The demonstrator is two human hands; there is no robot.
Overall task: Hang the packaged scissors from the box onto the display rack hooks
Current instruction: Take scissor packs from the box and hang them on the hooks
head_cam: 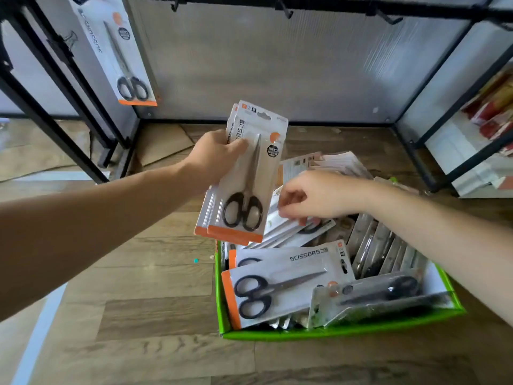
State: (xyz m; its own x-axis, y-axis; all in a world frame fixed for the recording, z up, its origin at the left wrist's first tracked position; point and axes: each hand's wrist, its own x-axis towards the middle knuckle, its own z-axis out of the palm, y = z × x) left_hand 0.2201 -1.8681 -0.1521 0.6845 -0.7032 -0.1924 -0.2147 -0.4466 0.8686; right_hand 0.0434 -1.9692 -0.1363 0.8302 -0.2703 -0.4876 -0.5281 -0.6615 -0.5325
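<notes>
Box (333, 333): heaped with packs (277, 284). Right hand (319, 195): pinching one pack (291, 232) toward far edge. Left hand (213, 154): gripping stack (249, 173). Rack (305, 1): one hung pack (119, 51), hooks (286, 8) bare; most unhung.

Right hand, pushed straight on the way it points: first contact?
Probably the stack of scissors packs in the left hand, just past the right hand, which pinches a scissors pack in the box. Depth unclear.
</notes>
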